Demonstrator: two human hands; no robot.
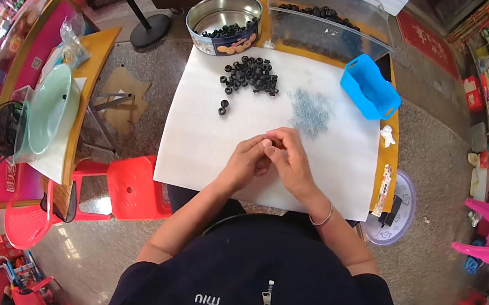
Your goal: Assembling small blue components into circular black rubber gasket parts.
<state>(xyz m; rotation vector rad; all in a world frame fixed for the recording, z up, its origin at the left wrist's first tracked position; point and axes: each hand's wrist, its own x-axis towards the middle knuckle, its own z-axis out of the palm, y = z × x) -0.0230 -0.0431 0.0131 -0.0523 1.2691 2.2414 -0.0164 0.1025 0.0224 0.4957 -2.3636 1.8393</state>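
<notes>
Over the near middle of a white-covered table (205, 152), my left hand (248, 158) and my right hand (292, 164) meet at the fingertips. Both are closed in a pinch around a small black piece (272, 142), mostly hidden by the fingers. Beyond my left hand lies a loose pile of small round black pieces (251, 76), with a few strays on its near side. A scatter of tiny pale blue bits (309, 112) is spread just beyond my right hand.
At the table's far edge stand a round metal tin (225, 17) and a transparent box (325, 20), both holding black pieces. A blue plastic basket (368, 89) sits far right. A red stool (135, 186) is at left, a purple-white basin (399, 211) at right.
</notes>
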